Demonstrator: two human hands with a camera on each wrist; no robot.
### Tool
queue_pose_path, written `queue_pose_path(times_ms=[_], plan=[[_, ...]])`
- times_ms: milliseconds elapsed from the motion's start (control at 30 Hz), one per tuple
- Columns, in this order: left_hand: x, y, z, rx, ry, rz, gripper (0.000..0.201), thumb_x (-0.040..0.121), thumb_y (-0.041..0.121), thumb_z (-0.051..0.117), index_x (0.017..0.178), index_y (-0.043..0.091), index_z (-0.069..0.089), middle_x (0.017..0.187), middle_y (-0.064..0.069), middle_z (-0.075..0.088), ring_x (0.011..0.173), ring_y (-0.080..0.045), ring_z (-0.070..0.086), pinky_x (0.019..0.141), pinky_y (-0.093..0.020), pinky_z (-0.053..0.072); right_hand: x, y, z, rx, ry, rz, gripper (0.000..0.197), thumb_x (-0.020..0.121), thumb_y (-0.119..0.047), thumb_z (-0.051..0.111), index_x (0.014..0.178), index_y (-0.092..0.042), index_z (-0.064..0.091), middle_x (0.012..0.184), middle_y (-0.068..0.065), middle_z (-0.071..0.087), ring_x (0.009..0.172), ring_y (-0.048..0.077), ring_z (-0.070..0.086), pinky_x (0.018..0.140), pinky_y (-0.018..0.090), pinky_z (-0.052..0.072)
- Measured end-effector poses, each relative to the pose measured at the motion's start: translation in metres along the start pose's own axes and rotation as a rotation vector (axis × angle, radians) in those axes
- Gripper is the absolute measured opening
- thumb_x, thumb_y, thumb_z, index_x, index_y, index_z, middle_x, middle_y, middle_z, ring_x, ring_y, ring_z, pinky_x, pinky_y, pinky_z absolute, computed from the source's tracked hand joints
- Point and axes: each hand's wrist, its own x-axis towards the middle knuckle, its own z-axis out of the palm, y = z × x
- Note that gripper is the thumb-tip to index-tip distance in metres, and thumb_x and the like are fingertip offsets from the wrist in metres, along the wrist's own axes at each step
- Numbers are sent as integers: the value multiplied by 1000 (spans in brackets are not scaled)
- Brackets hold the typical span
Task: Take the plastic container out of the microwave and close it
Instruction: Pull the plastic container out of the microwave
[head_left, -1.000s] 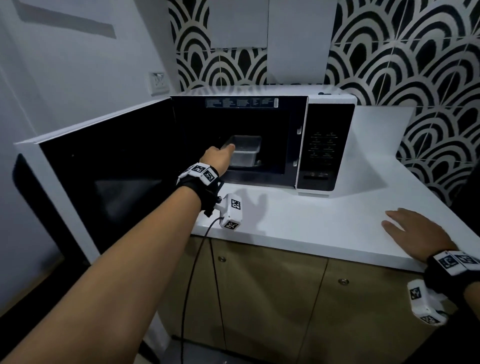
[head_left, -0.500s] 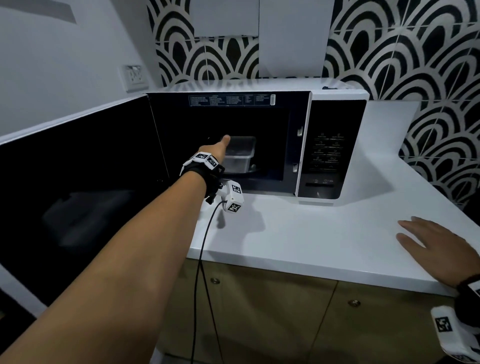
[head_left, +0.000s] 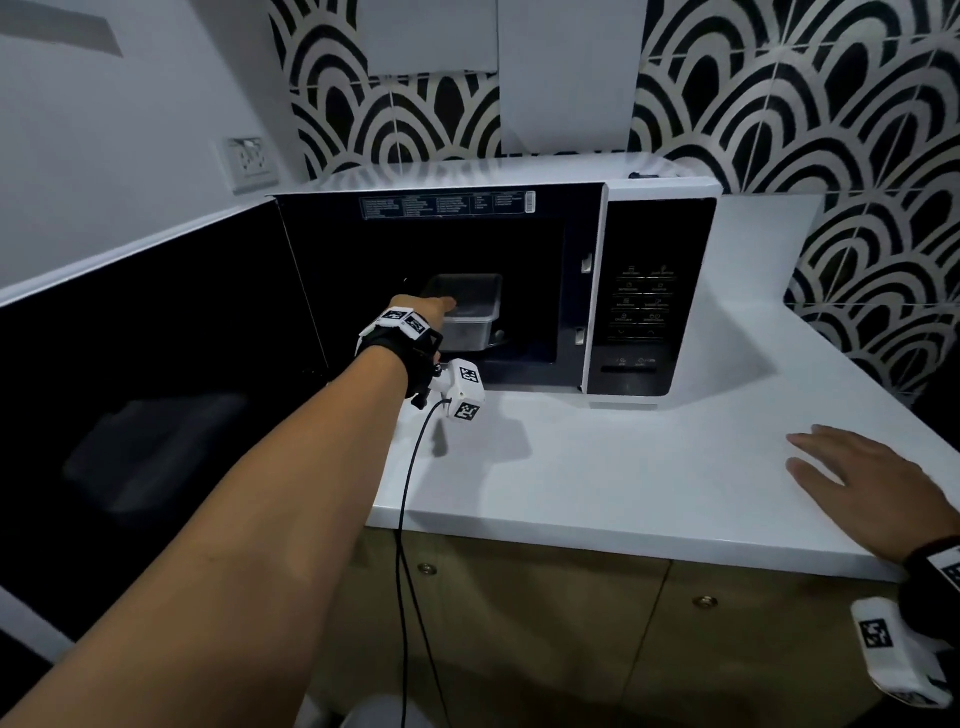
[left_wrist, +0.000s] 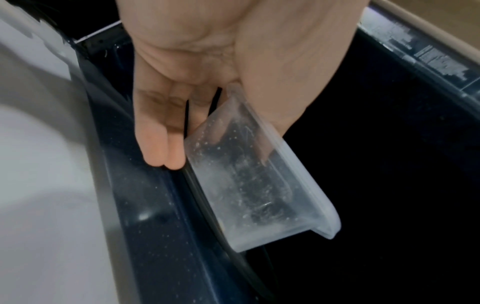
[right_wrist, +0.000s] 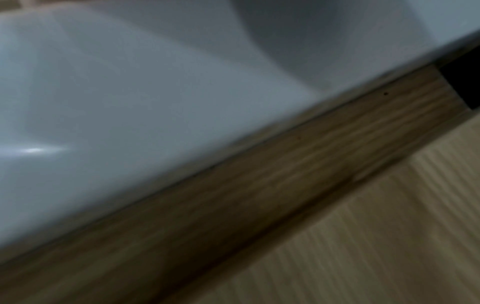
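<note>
Plastic container sits inside the microwave, on the cavity floor toward the front, door swung wide open to your left. Your left hand is reaching in w/ arm stretched out, and the wrist view shows it pinching the near rim of the container: thumb up over the rim and dipping inside, index behind the clear wall, other fingers running straight down the outer side, tips near the dark front sill. So that hand grips the container at its left end. Container is clear, rectangular, no lid on it, w/ white specks and droplets on the walls; can't tell whether its base is off the floor or resting on it. Black ring of the turntable edge shows just under it in the wrist view. Your right hand lies flat on the white counter, fingers straight and spread a bit, palm down, holding nothing, well apart from the microwave and near the counter's front edge. Right wrist cam gives only blurred counter edge and the wood cabinet front below it. Control panel is on the microwave's right side, dark, buttons too dim to read. Wall socket sits above the open door, and black-and-white arch tiles run behind.
</note>
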Motion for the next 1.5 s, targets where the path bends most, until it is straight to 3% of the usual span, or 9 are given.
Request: queue_pose_path(times_ms=[67,133,267,433,600,800,1033,1233,1500], plan=[[-7,2,0,-41,12,-18,38,86,43,73,97,8,67,87,-16,71,72,-37,71,49,-35,59,-2,-3,-2,6,2,8,50,92,-51,47,137,-31,52,153,-4,39,140,19,33,117,41,21],[-14,4,1,-63,31,-31,40,85,43,75,104,9,65,86,-14,69,66,-35,68,40,-27,51,-3,-5,-4,-5,-7,10,50,92,-50,46,138,-30,51,153,-4,38,141,18,33,118,41,21],[-32,5,2,-171,45,-53,44,82,41,77,107,6,68,80,-12,68,61,-32,68,61,-43,65,-7,-10,-8,-1,-27,19,50,93,-49,45,140,-30,49,155,-5,35,143,17,29,118,38,18],[-62,-1,6,-245,41,-51,39,82,36,78,106,7,70,82,-8,65,80,-34,72,77,-47,65,-8,-11,-11,-39,-50,3,52,94,-49,42,142,-29,45,157,-3,32,144,17,26,117,38,13],[-100,-11,6,-314,33,-88,47,83,33,80,118,4,68,109,-14,63,72,-30,67,42,-26,57,-14,-17,-16,-42,-62,6,53,95,-48,40,143,-27,44,157,-2,31,144,19,25,116,38,13],[-145,-21,8,-369,34,-62,65,84,35,78,137,4,58,136,-14,58,71,-31,73,50,-29,61,-16,-17,-20,-57,-83,-13,54,95,-49,38,144,-26,42,157,0,30,144,21,26,116,39,15],[-201,-10,30,-415,-13,-55,61,85,34,75,137,8,55,118,-19,65,74,-33,74,56,-34,62,-10,-7,-33,-84,-111,-62,50,92,-51,40,134,-28,52,147,0,45,132,28,40,110,44,29],[-237,14,70,-426,-64,-71,59,85,33,73,135,12,51,124,-19,61,86,-39,74,51,-31,60,5,31,-48,-116,-50,43,52,90,-50,44,133,-21,54,143,11,46,129,35,40,107,47,31],[-261,41,151,-389,-168,-72,64,84,35,70,139,11,49,116,-12,59,70,-34,76,56,-33,62,8,46,-44,-150,-47,21,53,91,-48,39,132,-18,53,140,13,49,128,35,42,103,47,33]])
